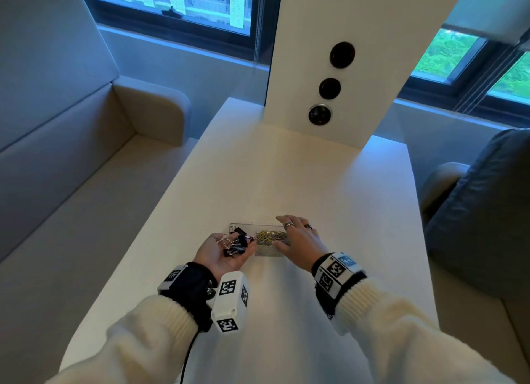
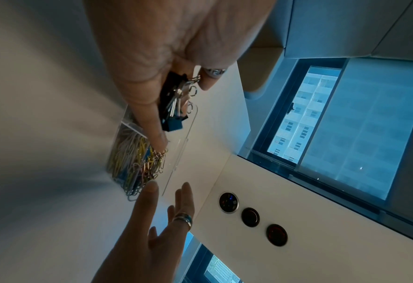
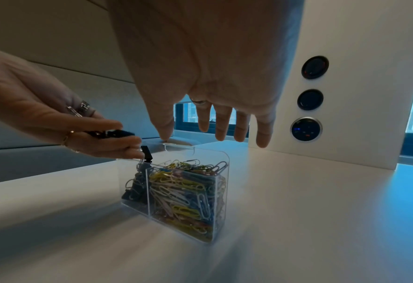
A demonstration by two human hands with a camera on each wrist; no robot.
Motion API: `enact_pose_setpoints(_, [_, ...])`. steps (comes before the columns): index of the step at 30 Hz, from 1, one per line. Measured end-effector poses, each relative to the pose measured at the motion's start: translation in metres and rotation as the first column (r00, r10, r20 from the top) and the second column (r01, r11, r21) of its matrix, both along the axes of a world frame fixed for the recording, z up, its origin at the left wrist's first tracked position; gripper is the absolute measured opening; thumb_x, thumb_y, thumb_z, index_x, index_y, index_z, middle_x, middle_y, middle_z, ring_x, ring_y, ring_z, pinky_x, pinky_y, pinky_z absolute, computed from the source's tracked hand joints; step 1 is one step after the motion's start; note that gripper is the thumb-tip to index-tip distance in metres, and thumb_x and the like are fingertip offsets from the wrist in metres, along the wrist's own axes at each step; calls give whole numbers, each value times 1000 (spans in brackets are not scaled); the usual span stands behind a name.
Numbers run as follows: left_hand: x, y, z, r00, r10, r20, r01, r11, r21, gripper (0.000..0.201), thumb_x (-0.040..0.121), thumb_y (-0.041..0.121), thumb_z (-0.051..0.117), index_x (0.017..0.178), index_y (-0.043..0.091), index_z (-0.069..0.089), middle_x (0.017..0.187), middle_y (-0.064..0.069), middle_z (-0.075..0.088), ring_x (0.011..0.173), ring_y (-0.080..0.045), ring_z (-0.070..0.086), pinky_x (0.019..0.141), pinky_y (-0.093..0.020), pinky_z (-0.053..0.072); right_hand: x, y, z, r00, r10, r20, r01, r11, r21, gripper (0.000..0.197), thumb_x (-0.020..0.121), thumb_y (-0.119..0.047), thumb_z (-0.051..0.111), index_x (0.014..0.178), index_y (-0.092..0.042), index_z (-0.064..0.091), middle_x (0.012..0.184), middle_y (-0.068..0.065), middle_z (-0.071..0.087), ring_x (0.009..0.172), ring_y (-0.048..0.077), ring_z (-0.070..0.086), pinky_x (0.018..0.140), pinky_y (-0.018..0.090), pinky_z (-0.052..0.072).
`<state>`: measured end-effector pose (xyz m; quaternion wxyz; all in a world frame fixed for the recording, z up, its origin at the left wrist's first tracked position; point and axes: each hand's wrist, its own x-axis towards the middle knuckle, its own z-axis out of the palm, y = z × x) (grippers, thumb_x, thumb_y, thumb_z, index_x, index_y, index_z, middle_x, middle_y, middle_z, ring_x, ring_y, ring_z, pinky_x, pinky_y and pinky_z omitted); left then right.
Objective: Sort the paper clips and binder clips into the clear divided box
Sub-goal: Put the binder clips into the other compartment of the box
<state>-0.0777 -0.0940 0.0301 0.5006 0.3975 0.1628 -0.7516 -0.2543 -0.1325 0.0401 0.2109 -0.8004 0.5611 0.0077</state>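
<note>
A clear divided box (image 1: 268, 254) stands on the white table (image 1: 286, 168). Its right compartment is heaped with coloured paper clips (image 3: 186, 195); the left one holds black binder clips (image 3: 135, 187). My left hand (image 1: 219, 256) lies palm up at the box's left end, holding several black binder clips (image 1: 236, 244) between thumb and fingers. One binder clip (image 3: 146, 153) hangs off the fingertips over the left compartment. My right hand (image 1: 298, 240) hovers with spread, straight fingers over the right end of the box and holds nothing.
A white upright panel (image 1: 358, 68) with three round sockets rises at the table's far end. A beige sofa (image 1: 71, 154) runs along the left, a grey chair (image 1: 481, 205) stands on the right. Bare tabletop lies beyond and in front of the box.
</note>
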Motion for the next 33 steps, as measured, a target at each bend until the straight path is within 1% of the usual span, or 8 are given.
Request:
enact_pose_setpoints(6, [11, -12, -5, 999, -38, 23, 37, 999, 19, 48, 97, 30, 29, 120, -10, 42, 123, -32, 47, 122, -43, 43, 90, -56, 43, 3, -6, -8, 1000, 15, -3, -15, 1000, 16, 59, 91, -34, 47, 143, -19, 24, 146, 1, 28, 135, 22, 21, 109, 41, 23])
enact_pose_setpoints(10, [16, -14, -2, 998, -49, 36, 48, 999, 22, 49, 97, 27, 30, 119, -15, 37, 127, -35, 41, 125, -41, 40, 102, -54, 31, 8, -9, -11, 1000, 20, 7, -20, 1000, 23, 58, 91, -33, 47, 143, -19, 24, 146, 1, 29, 135, 23, 22, 109, 41, 22])
enact_pose_setpoints(14, [17, -10, -2, 995, -45, 90, 42, 999, 33, 44, 97, 27, 30, 115, -12, 39, 115, -32, 43, 109, -33, 42, 94, -53, 40, 13, -9, -12, 999, 29, 33, -30, 999, 21, 58, 91, -31, 47, 142, -18, 25, 145, 2, 29, 135, 23, 23, 109, 41, 22])
enact_pose_setpoints(17, [16, -6, -1, 990, -72, 118, 71, 997, 19, 34, 95, 26, 35, 96, -6, 45, 109, -26, 45, 103, -32, 43, 58, -52, 55, 15, -10, -13, 998, 34, 51, -34, 999, 15, 57, 90, -31, 46, 142, -18, 26, 145, 3, 31, 135, 23, 21, 110, 41, 21])
enact_pose_setpoints(21, [12, -4, 8, 938, -118, 327, 147, 987, -68, 18, 94, 19, 44, 88, 4, 51, 93, -20, 55, 83, -31, 58, 60, -39, 57, 16, -10, -14, 996, 26, 86, -23, 999, -35, 53, 90, -29, 46, 140, -18, 30, 142, 2, 35, 133, 21, 22, 109, 39, 22])
enact_pose_setpoints(24, [5, -10, 10, 752, -74, 655, 251, 951, -181, 15, 90, 0, 47, 100, 10, 52, 90, -9, 58, 80, -21, 59, 72, -30, 55, 16, -7, -16, 993, 21, 115, -14, 998, -60, 50, 90, -28, 46, 138, -20, 33, 140, 2, 37, 132, 21, 24, 109, 39, 22])
enact_pose_setpoints(27, [3, -14, -2, 349, -31, 936, 507, 847, -161, 39, 81, -4, 62, 113, 15, 51, 99, -4, 58, 87, -19, 57, 83, -32, 51, 14, -3, -20, 993, 14, 117, -7, 998, -55, 49, 90, -28, 46, 137, -21, 35, 140, 1, 37, 132, 21, 25, 110, 39, 22])
enact_pose_setpoints(33, [3, -18, -20, -49, 65, 997, 685, 729, -14, 49, 74, -20, 48, 113, 9, 54, 97, -5, 51, 84, -16, 53, 92, -35, 48, 2, 4, -21, 993, -5, 114, 10, 999, -51, 48, 90, -27, 46, 136, -20, 36, 139, -1, 37, 131, 19, 26, 111, 39, 20])
